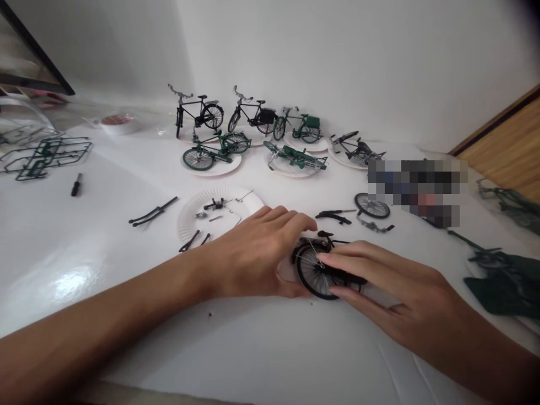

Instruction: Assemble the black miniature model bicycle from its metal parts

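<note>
A small black model bicycle [318, 269], partly built, lies on the white table [105, 225] between my hands. My left hand [257, 253] curls round its wheel from the left, thumb underneath, fingers over the top. My right hand [392, 292] comes in from the right, fingers stretched and pressed on the wheel and frame. A paper plate [189, 216] with small black and silver parts sits just behind my left hand.
Several finished model bicycles, black [198, 112] and green [215, 149], stand or lie on plates at the back. A loose wheel [372, 206], a fork piece [152, 212], a small screwdriver [76, 184] and green part frames [42, 154] lie about. Green parts [502, 281] rest at the right.
</note>
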`<state>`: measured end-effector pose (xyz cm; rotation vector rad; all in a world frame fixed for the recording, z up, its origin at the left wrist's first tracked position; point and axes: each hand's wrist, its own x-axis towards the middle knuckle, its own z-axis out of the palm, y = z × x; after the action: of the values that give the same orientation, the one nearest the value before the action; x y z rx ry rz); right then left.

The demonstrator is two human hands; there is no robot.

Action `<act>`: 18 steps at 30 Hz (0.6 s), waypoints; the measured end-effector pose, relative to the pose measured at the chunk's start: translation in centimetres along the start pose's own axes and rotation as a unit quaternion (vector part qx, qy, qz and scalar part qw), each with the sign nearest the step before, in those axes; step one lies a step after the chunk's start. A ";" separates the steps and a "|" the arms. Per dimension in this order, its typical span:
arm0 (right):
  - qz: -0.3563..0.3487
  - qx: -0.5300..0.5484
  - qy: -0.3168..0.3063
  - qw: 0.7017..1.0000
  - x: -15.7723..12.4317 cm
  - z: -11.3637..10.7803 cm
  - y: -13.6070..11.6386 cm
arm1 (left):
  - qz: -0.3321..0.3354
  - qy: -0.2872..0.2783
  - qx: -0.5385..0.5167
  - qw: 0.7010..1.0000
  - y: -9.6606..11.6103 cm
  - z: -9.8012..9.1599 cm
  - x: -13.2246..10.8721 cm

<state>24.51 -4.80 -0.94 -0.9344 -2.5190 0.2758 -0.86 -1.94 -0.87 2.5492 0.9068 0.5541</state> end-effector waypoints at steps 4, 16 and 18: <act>0.000 -0.005 -0.038 0.999 -0.5 -0.4 0.1 | -0.009 -0.011 -0.053 0.998 0.3 0.7 0.3; 0.043 0.054 0.029 0.997 0.1 -0.6 -0.5 | -0.009 -0.026 -0.101 0.995 0.8 -0.3 -0.2; 0.091 0.118 0.073 0.986 0.3 -1.0 -0.8 | -0.052 -0.001 -0.173 0.984 1.0 0.1 -0.3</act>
<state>24.32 -5.16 0.27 -1.0473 -2.2125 0.5302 -0.50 -2.84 -0.57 2.1796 0.8531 0.6190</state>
